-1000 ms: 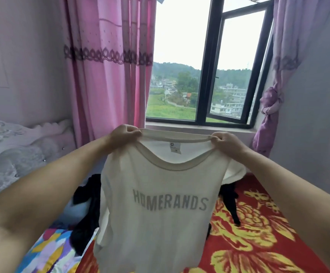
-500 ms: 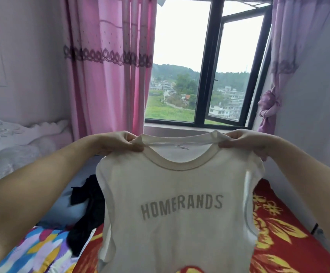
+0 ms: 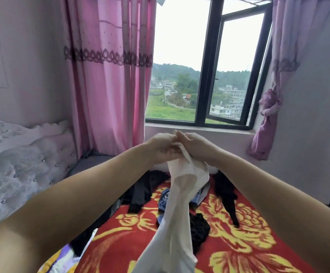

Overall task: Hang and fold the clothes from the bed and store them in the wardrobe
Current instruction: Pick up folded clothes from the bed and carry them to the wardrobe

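This is a bedroom in a home. A bed [image 3: 239, 243] with a red and yellow flowered blanket fills the lower frame, with dark clothes [image 3: 146, 191] strewn over it. A pale tufted headboard [image 3: 28, 160] stands at the left. Pink curtains [image 3: 109, 75] hang at upper centre beside a black-framed window [image 3: 207, 75] overlooking green hills and houses; a knotted purple curtain [image 3: 268, 107] hangs at right.

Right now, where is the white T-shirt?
In the head view the white T-shirt hangs at centre, pinched at its top between the left hand and right hand, above the red blanket.
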The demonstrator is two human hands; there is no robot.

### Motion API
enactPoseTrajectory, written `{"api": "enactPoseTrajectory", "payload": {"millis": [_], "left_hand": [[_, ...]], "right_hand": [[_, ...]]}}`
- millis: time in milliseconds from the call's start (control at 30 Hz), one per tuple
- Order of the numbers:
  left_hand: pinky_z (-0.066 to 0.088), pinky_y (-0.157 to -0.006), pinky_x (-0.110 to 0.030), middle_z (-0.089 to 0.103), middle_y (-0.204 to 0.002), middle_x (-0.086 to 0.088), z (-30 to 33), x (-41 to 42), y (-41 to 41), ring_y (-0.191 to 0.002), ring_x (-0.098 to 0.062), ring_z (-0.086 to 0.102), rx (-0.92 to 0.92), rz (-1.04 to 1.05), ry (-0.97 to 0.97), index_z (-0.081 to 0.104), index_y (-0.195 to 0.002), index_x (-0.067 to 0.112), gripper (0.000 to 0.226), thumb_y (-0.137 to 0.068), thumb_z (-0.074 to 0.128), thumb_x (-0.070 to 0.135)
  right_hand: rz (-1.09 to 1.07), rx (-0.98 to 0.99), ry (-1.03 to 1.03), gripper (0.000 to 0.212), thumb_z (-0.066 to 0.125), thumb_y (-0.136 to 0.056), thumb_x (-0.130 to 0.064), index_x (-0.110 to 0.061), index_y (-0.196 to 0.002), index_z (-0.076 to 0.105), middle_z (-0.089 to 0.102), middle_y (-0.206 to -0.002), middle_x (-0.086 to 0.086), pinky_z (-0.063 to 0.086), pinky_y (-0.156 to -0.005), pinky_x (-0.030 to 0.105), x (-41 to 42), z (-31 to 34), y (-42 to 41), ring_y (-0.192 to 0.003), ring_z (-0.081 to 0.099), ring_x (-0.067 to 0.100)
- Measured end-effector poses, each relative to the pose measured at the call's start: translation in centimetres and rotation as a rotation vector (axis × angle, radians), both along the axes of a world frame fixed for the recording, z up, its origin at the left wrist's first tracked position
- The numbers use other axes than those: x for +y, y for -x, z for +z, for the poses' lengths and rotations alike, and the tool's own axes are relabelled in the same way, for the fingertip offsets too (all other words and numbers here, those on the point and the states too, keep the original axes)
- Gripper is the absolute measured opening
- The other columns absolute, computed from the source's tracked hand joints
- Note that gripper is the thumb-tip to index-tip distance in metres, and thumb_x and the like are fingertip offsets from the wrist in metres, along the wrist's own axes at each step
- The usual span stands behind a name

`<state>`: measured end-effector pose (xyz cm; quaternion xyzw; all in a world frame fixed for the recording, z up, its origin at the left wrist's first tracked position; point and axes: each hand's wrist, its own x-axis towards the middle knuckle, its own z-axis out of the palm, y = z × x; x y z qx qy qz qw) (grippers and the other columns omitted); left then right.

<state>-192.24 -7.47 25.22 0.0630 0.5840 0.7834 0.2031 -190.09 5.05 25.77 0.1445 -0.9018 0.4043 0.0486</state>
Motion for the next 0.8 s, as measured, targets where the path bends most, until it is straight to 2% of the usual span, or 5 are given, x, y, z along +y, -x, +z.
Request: {"api": "enactPoseTrajectory", "payload": {"millis": [233, 433, 500, 633, 800], "left_hand": [[0.059, -0.077, -0.036, 0.068, -0.089, -0.015, 1.0, -1.5, -0.3, -0.076, -0.021, 0.069, 0.104, -0.081, 0.081, 0.058, -0.087, 0.004, 0.016, -0.096, 0.044, 0.003], [0.029, -0.110, -0.043, 0.030, -0.147, -0.009, 0.7, -3.2, 1.0, -0.135, -0.023, 0.029, 1.223, 0.301, 1.136, 0.029, -0.145, 0.022, 0.071, -0.084, 0.066, 0.021], [0.010, -0.116, -0.045, 0.015, -0.155, 0.002, 0.9, -3.7, 1.4, -0.144, -0.017, 0.008, 1.262, 0.136, 1.345, 0.029, -0.146, 0.025, 0.076, -0.082, 0.069, 0.035], [0.050, -0.083, -0.019, 0.066, -0.107, 0.002, 1.2, -5.2, 2.3, -0.106, -0.019, 0.062, 0.874, -0.091, 0.982, 0.066, -0.108, 0.017, 0.023, -0.086, 0.069, 0.022], [0.051, -0.065, -0.011, 0.067, -0.085, 0.006, 1.8, -5.7, 2.2, -0.069, 0.006, 0.062, 0.966, -0.077, 0.846, 0.068, -0.095, 0.015, 0.008, -0.091, 0.062, 0.020]], "right_hand": [[0.133, -0.037, -0.142, 0.030, 0.054, -0.097, -0.020, -0.001, -0.121, 0.050, 0.051, -0.090, 0.005, 0.038, -0.058, 0.017, 1.5, 0.4, -0.2, -0.072, 0.046, 0.011], [0.184, -0.022, -0.057, 0.026, 0.045, -0.100, -0.008, -0.012, -0.121, 0.060, 0.063, -0.090, 0.003, 0.046, -0.067, 0.019, 3.5, 1.4, -0.3, -0.072, 0.057, 0.008], [0.243, -0.037, -0.044, 0.024, 0.046, -0.100, -0.010, -0.014, -0.118, 0.062, 0.066, -0.085, -0.006, 0.047, -0.063, 0.014, 3.6, 1.7, -0.7, -0.067, 0.060, 0.000], [0.247, -0.004, -0.109, 0.022, 0.049, -0.100, -0.017, -0.017, -0.117, 0.063, 0.067, -0.091, 0.002, 0.047, -0.068, 0.024, 3.9, 2.5, -1.1, -0.075, 0.059, 0.010], [0.161, 0.019, -0.146, 0.015, 0.055, -0.097, -0.018, -0.008, -0.102, 0.065, 0.063, -0.086, 0.007, 0.046, -0.067, 0.025, 5.6, 2.9, -1.2, -0.073, 0.057, 0.012]]}}
